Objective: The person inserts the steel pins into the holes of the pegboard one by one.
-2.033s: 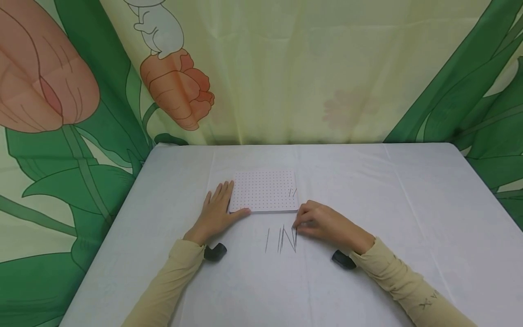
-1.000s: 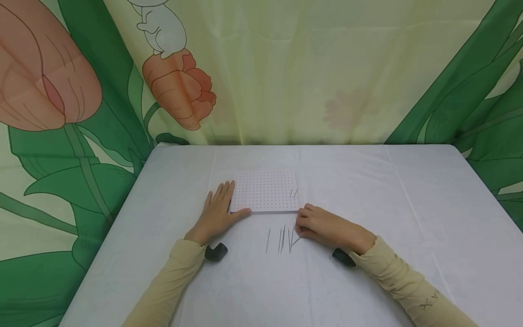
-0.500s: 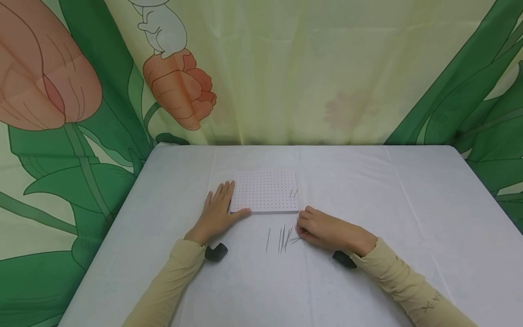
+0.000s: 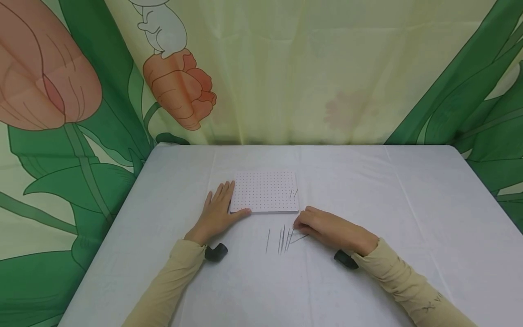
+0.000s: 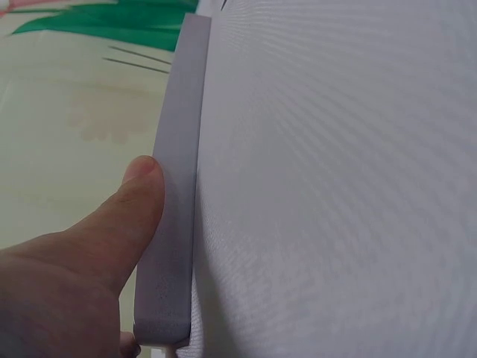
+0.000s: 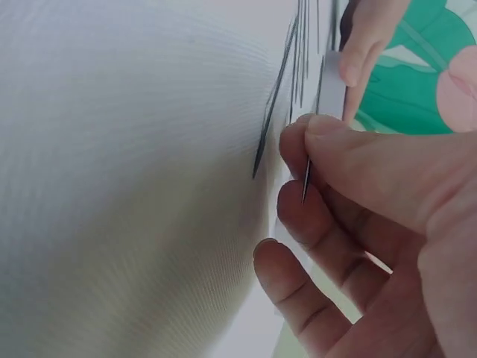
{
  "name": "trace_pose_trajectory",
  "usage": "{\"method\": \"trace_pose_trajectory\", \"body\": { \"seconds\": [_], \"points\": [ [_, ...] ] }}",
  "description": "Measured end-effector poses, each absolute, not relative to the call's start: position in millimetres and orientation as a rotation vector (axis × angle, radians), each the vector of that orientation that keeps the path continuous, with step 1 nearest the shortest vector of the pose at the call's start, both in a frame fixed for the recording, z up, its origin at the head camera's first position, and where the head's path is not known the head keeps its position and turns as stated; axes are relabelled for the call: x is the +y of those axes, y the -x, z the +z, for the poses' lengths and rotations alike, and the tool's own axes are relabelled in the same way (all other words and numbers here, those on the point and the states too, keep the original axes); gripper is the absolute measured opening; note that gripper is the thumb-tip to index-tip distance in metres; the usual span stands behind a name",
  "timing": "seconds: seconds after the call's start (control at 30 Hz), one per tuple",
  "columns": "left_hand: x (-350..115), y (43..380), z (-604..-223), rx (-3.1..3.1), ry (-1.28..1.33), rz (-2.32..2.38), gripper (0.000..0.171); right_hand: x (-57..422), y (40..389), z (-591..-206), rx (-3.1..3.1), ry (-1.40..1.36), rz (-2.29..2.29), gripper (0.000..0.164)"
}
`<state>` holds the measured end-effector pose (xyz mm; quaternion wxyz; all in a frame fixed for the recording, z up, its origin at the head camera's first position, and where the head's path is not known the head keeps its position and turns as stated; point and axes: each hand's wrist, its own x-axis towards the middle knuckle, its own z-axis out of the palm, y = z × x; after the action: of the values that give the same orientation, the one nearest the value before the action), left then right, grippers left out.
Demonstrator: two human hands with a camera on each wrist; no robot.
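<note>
A white pegboard (image 4: 263, 200) with rows of small holes lies flat on the table. My left hand (image 4: 215, 211) rests at its near left corner, fingers straight along the left side; in the left wrist view the thumb (image 5: 141, 186) presses the front edge. Two thin needles (image 4: 291, 193) stand in the board near its right side. Between thumb and fingertips my right hand (image 4: 333, 227) pinches a thin dark needle (image 6: 305, 183), just in front of the board's near right corner. Beside it several loose needles (image 4: 283, 240) lie on the cloth, one slanting (image 4: 300, 239) under the hand.
A white cloth covers the table (image 4: 392, 195). Black wrist cameras (image 4: 216, 252) sit under both wrists, close over the cloth. Behind the table's far edge hangs a printed curtain (image 4: 278, 81).
My right hand has fiddled among the loose needles, shifting several of them, and now pinches one slightly left of where it was half a second ago. The left hand and board have stayed put.
</note>
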<state>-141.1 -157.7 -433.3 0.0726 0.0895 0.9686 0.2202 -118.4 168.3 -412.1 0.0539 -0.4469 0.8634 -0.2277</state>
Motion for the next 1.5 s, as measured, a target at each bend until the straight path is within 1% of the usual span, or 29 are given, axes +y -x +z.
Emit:
{"method": "trace_pose_trajectory", "body": {
  "seconds": [0.07, 0.13, 0.43, 0.63, 0.87, 1.33, 1.5],
  "points": [
    [-158, 141, -433, 2.908, -0.266, 0.659, 0.107, 168, 119, -411, 2.63, 1.362, -0.677, 0.015],
    [-158, 141, -432, 2.906, -0.264, 0.659, 0.107, 168, 119, -410, 2.629, 1.36, -0.668, 0.017],
    [-158, 142, -431, 2.892, -0.254, 0.655, 0.107, 166, 121, -408, 2.686, 1.383, -0.751, 0.009],
    [-158, 143, -433, 2.897, -0.264, 0.652, 0.107, 166, 123, -409, 2.71, 1.349, -0.972, 0.007],
    [-159, 144, -434, 2.901, -0.272, 0.643, 0.107, 167, 128, -411, 2.783, 1.35, -1.183, 0.009],
    [-158, 143, -432, 2.896, -0.269, 0.653, 0.106, 163, 137, -409, 2.851, 1.027, -1.315, 0.011],
    [-158, 142, -432, 2.892, -0.265, 0.665, 0.107, 161, 140, -409, 2.868, 0.991, -1.344, 0.014]
  ]
}}
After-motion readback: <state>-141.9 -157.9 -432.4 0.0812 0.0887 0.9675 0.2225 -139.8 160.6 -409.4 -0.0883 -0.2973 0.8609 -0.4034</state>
